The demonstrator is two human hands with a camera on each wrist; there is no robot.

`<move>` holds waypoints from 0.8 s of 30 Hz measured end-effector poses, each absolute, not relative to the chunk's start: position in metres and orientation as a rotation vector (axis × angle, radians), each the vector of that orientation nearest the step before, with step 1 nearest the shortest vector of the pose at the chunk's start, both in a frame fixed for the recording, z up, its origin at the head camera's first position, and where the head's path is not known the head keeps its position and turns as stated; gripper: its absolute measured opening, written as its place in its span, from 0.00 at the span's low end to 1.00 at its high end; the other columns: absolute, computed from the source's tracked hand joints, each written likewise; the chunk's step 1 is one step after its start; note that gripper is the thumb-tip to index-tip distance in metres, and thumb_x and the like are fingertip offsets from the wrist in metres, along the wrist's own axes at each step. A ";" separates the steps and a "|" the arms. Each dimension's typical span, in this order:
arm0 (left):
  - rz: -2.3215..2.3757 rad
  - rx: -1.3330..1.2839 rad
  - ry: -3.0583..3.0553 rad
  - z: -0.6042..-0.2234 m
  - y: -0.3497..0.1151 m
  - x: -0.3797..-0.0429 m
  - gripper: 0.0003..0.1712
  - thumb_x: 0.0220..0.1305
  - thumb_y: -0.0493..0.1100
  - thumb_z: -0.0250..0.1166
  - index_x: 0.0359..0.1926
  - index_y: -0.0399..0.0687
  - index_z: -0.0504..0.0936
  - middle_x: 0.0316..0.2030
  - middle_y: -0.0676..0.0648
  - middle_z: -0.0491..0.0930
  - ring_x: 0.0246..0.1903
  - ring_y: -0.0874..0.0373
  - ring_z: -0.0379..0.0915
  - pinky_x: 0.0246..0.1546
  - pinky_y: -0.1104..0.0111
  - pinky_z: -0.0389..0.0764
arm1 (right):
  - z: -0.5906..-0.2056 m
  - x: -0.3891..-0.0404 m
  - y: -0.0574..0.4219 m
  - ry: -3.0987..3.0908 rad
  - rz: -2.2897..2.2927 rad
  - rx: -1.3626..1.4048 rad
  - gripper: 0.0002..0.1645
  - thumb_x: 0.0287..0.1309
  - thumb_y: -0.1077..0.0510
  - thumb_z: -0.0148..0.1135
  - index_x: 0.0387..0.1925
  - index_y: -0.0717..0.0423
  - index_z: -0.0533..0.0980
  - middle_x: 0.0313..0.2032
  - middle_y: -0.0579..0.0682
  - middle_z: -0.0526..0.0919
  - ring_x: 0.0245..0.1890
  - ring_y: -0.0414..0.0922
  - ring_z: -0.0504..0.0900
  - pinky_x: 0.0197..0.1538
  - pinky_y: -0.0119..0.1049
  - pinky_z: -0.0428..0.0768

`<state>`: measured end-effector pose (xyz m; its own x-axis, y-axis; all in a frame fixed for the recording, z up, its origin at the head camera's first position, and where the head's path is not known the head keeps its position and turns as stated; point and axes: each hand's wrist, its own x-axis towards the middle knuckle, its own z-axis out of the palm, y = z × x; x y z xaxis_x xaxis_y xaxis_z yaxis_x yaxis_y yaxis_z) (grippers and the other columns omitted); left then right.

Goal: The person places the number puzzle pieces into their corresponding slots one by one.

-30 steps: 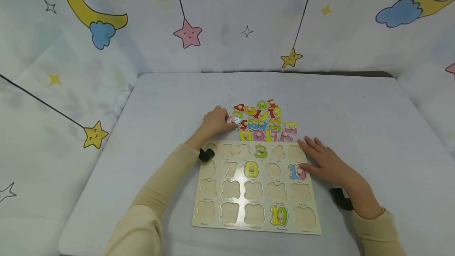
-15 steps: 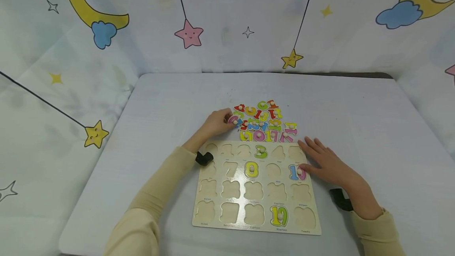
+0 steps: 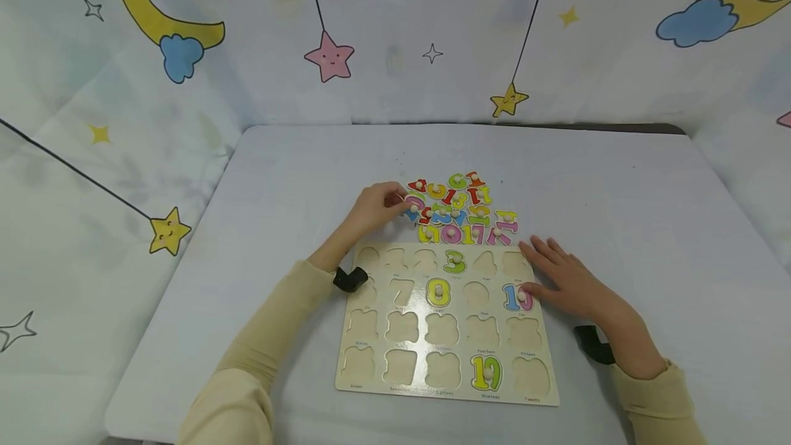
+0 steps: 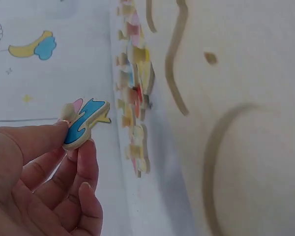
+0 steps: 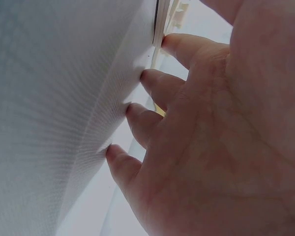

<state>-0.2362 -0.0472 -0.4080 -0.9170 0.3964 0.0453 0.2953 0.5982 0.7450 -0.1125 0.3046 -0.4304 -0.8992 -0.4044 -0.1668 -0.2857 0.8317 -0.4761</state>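
My left hand (image 3: pixel 375 210) pinches a blue-and-pink number puzzle piece (image 4: pixel 86 120) between thumb and fingers, beside its round wooden knob. In the head view it overlaps the left side of a pile of colourful knobbed number pieces (image 3: pixel 452 234). Just in front of the pile lies a wooden number puzzle board (image 3: pixel 423 307). Green 3 (image 3: pixel 454 263), yellow 8 (image 3: pixel 438 292), blue-and-pink 10 (image 3: pixel 518 297) and yellow-green 19 (image 3: pixel 486 373) sit in its slots. My right hand (image 3: pixel 571 280) rests with spread fingers at the board's right edge, thumb by the 10; its fingertips (image 5: pixel 118 152) touch the tabletop.
A white-covered table (image 3: pixel 655 225) bears everything and has rounded far corners. Behind and beside it hangs a pale backdrop cloth (image 3: pixel 383 12) printed with moons, stars and clouds. A black strap piece (image 3: pixel 350 279) shows at my left wrist, another (image 3: pixel 594 344) at the right.
My left hand has pinched the blue-and-pink piece at the pile's left side and tilted it up slightly. The right hand has stayed in place at the board's edge.
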 end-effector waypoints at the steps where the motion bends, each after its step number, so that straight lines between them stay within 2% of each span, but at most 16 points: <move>1: 1.226 0.607 2.682 -0.405 -0.044 -0.234 0.10 0.62 0.43 0.64 0.42 0.42 0.81 0.31 0.49 0.79 0.29 0.57 0.74 0.32 0.67 0.73 | -0.430 -0.112 0.305 2.753 -0.656 -0.528 0.49 0.58 0.40 0.59 0.71 0.57 0.50 0.69 0.64 0.46 0.68 0.63 0.37 0.60 0.65 0.40; 5: 1.239 0.709 2.608 -0.393 -0.030 -0.223 0.12 0.62 0.44 0.64 0.43 0.41 0.82 0.30 0.50 0.80 0.25 0.59 0.75 0.30 0.70 0.74 | -0.429 -0.112 0.305 2.747 -0.671 -0.528 0.49 0.58 0.40 0.59 0.71 0.57 0.50 0.69 0.64 0.46 0.68 0.63 0.37 0.60 0.65 0.40; 14: 1.254 0.938 2.392 -0.379 -0.008 -0.195 0.13 0.65 0.42 0.61 0.45 0.39 0.82 0.31 0.44 0.81 0.27 0.53 0.76 0.28 0.72 0.73 | -0.430 -0.112 0.305 2.759 -0.653 -0.541 0.49 0.58 0.40 0.59 0.71 0.56 0.50 0.69 0.64 0.46 0.68 0.63 0.38 0.60 0.65 0.41; 19: 1.128 1.106 2.315 -0.377 0.009 -0.178 0.12 0.65 0.37 0.60 0.47 0.40 0.82 0.31 0.50 0.80 0.27 0.59 0.72 0.29 0.74 0.72 | -0.431 -0.113 0.305 2.765 -0.646 -0.534 0.50 0.57 0.39 0.59 0.71 0.55 0.50 0.69 0.64 0.47 0.68 0.63 0.37 0.60 0.65 0.41; 24: 0.987 1.236 2.201 -0.379 0.034 -0.158 0.12 0.64 0.37 0.61 0.48 0.41 0.82 0.29 0.56 0.78 0.27 0.66 0.69 0.31 0.77 0.71 | -0.431 -0.114 0.305 2.758 -0.633 -0.516 0.50 0.57 0.38 0.59 0.72 0.55 0.50 0.69 0.64 0.46 0.68 0.63 0.37 0.60 0.66 0.41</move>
